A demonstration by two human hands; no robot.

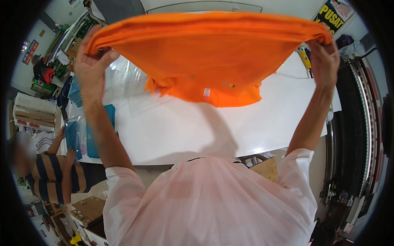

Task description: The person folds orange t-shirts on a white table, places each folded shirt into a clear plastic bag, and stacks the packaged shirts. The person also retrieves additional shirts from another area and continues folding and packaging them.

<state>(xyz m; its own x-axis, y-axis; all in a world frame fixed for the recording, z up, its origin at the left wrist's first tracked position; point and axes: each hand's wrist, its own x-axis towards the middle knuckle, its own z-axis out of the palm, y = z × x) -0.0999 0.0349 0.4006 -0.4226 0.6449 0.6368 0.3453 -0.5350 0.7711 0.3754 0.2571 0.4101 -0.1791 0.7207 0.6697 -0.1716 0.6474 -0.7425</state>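
Observation:
An orange shirt [205, 49] is held up across the table by my left hand [92, 61] at its far left corner and my right hand [325, 61] at its far right corner, both closed on the fabric. Its lower part, with a small white neck label, rests on the white tabletop [176, 131]. Clear plastic bags [123, 78] lie at the left, beside my left forearm, along with folded teal fabric [99, 143].
A co-worker in a striped shirt [57, 176] holds a bagged teal item at the table's left end. Another person [41, 69] is farther back left. A long dark machine [351, 123] runs along the right. Cardboard boxes [88, 209] stand below left.

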